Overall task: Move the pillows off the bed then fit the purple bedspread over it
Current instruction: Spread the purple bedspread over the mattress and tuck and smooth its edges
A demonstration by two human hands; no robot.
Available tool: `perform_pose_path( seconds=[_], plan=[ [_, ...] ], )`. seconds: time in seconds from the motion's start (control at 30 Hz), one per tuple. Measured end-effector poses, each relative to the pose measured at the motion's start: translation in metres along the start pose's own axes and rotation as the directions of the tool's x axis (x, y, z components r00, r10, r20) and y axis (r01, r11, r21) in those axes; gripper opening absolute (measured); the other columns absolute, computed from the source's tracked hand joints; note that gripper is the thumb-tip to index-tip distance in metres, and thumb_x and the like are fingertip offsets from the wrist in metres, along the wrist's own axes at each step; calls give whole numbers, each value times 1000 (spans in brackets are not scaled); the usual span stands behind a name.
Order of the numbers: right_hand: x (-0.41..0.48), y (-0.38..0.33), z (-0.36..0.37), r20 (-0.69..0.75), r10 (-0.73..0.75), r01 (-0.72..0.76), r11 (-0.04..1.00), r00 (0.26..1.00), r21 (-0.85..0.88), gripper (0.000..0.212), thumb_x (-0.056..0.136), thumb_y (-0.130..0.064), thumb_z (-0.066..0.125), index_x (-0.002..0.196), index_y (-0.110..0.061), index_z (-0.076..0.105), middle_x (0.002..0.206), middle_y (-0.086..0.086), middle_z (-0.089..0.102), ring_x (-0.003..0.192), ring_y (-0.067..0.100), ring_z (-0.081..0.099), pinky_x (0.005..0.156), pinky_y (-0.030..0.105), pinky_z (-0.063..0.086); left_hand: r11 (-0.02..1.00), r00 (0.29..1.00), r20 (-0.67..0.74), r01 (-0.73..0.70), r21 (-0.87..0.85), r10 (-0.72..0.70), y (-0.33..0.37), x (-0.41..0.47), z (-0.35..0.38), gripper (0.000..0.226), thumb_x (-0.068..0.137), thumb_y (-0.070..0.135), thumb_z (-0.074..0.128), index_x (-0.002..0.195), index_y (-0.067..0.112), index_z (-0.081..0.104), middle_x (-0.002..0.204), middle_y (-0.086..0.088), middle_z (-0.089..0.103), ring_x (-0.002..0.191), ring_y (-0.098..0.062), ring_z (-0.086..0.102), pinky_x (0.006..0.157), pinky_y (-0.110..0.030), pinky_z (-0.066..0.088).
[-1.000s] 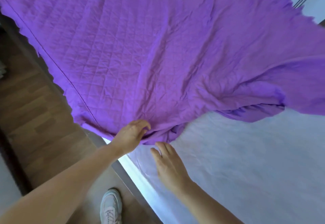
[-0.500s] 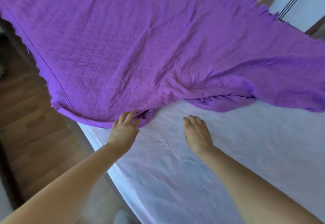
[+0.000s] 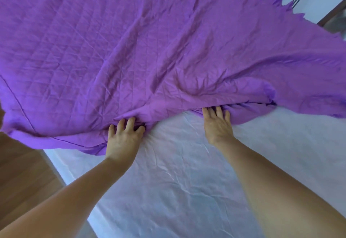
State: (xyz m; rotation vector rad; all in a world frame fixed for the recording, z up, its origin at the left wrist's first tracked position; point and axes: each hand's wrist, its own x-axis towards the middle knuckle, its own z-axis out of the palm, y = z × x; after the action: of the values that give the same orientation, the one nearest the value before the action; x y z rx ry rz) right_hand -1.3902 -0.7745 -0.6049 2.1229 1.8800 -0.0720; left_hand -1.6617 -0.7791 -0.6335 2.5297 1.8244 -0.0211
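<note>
Left hand (image 3: 122,140), right hand (image 3: 218,124) at purple bedspread (image 3: 149,50) edge; grip unclear.

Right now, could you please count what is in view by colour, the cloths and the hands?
Purple: 1, the bedspread
White: 1, the sheet
Bare hands: 2, left hand and right hand
Total: 4

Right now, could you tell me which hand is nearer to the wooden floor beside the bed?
Left. The left hand lies near the bed's floor-side edge; the right hand lies further in from the wooden floor.
</note>
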Motion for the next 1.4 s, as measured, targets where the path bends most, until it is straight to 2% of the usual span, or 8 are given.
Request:
perform_pose_path(
  seconds=[0.13,0.23,0.57,0.7,0.9,1.07,1.23,1.4],
  plan=[
    [9,5,5,-189,-93,67,988,977,-139,38,71,-5,63,109,-8,63,95,11,67,97,31,58,100,45,37,997,986,-163,-40,-68,28,-4,-8,0,13,76,8,70,84,16,63,105,-16,61,101,-37,58,85,-56,44],
    [-2,18,11,-335,-163,102,976,928,-193,9,61,-4,59,62,-10,65,54,7,60,61,27,56,78,38,37,973,949,-299,-154,-173,97,-8,-24,-9,13,84,17,48,82,17,61,111,-11,59,114,-29,50,99,-51,34],
    [-12,13,12,-153,-80,80,997,985,-9,43,79,-7,59,121,-11,56,139,3,44,131,27,32,108,49,22,894,898,-357,-360,-267,255,-11,-46,-38,10,88,23,46,88,21,56,103,5,67,108,-19,51,90,-32,34],
    [-31,25,17,-142,-86,95,994,986,59,50,80,-6,60,129,-9,49,135,0,46,137,21,28,111,50,14,903,901,-367,-340,-264,232,-13,-56,-48,13,90,26,43,87,21,55,102,9,69,108,-19,50,84,-32,33],
    [-115,100,40,-285,-332,334,942,899,-40,56,46,-3,87,97,-11,68,102,-1,67,118,16,46,87,61,43,884,922,-239,-367,-291,304,-9,-95,-56,39,98,38,31,89,18,63,104,9,67,104,-15,52,81,-26,34],
    [-192,147,56,-224,-445,437,895,867,-86,61,46,-4,84,104,-14,67,108,-4,64,123,14,40,99,50,23,838,897,-139,-441,-320,419,-9,-133,-55,34,98,36,32,93,17,60,101,5,62,94,-13,55,90,-26,39],
    [-175,128,44,-324,-399,451,886,858,105,27,63,-10,73,84,-17,59,96,1,58,97,27,59,88,39,29,909,948,-9,-309,-279,319,6,-128,-39,36,95,45,29,86,17,50,77,-1,55,67,-26,60,64,-32,47],
    [-119,85,29,-194,-244,271,954,950,127,73,69,-13,77,134,-5,43,139,18,43,125,36,44,105,49,33,985,994,17,-107,-137,110,63,-93,-42,66,60,43,80,109,7,57,93,-11,62,82,-34,62,65,-42,52]
  ],
)
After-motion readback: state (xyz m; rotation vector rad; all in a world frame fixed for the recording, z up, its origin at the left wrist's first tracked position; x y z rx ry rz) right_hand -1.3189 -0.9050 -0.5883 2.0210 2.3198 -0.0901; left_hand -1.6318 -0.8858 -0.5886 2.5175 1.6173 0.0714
